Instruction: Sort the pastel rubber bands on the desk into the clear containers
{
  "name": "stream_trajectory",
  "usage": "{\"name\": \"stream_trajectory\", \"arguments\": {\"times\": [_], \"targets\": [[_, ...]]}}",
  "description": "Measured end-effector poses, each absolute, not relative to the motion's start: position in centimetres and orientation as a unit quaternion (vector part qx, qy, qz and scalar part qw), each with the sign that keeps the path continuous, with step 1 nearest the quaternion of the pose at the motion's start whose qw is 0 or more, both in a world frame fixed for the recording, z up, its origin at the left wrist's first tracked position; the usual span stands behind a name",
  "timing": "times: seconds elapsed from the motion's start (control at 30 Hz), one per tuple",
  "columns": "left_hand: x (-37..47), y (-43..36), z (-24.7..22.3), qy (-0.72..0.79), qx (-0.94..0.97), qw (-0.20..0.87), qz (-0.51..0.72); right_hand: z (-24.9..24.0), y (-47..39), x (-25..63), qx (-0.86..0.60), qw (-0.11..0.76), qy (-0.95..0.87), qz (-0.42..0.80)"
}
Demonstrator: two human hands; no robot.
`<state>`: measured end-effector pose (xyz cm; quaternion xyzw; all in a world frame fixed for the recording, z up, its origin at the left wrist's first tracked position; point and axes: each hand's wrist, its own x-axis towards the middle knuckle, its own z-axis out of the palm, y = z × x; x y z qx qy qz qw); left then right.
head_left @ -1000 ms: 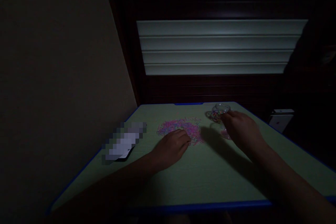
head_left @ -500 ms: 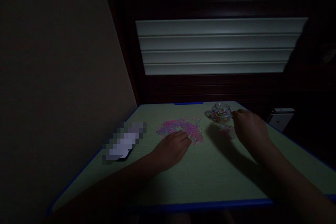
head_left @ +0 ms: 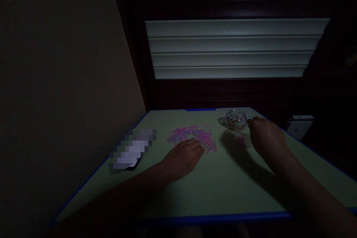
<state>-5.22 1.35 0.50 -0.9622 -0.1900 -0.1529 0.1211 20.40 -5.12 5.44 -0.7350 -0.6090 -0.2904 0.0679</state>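
Observation:
A loose pile of small pink, purple and pale thin pieces (head_left: 205,137) lies on the table; they are too small and dim to tell their kind. At the pile's near edge, my left hand (head_left: 186,156) rests with its fingers curled together, and what they hold, if anything, is hidden. My right hand (head_left: 266,134) is raised beside a small clear glass jar (head_left: 236,113), with its fingertips pinched at the jar's right side. Something pale shows at those fingertips. Multicoloured small pieces (head_left: 234,122) lie inside the jar. In front of it is a clear, low thing with pinkish contents (head_left: 242,140).
The pale green table (head_left: 195,193) has a blue edge. A phone-like flat object (head_left: 134,152), blurred out, lies at the left. A wall (head_left: 69,81) borders the left side, and a white box (head_left: 299,128) stands beyond the table's right edge.
The view has shifted very slightly. Both hands, the pile and the jar keep almost the same places.

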Motion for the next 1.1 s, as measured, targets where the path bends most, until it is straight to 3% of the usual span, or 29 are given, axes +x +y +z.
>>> {"name": "stream_trajectory", "arguments": {"times": [0.57,0.8,1.1], "targets": [[-5.2,1.5,0.3,-0.193,-0.960,0.120,-0.166,5.7,-4.9,19.7,-0.664,0.095,-0.684,-0.289],[-5.4,1.5,0.5,-0.198,-0.962,0.114,-0.152,5.1,-4.4,18.5,-0.546,0.176,-0.803,-0.161],[-5.7,2.2,1.1,-0.218,-0.956,0.087,-0.178,4.4,-4.3,17.7,-0.506,0.156,-0.846,-0.061]]}}
